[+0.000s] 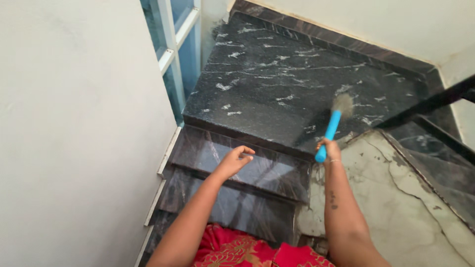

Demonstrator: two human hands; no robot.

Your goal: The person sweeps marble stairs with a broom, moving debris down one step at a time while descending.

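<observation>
Fingers of your right hand clench the blue brush handle, bristles (blurred) over the dark granite landing; your left hand hovers loosely curled, empty, above the stairs.

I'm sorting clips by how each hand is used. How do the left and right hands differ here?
The right hand is closed around the blue handle of a broom, whose pale bristles blur over the dark stone landing; the left hand holds nothing, its fingers loosely curled. The right hand is raised at the landing's edge, while the left hand hangs lower, over the dark steps. Both arms are bare and reach forward.
</observation>
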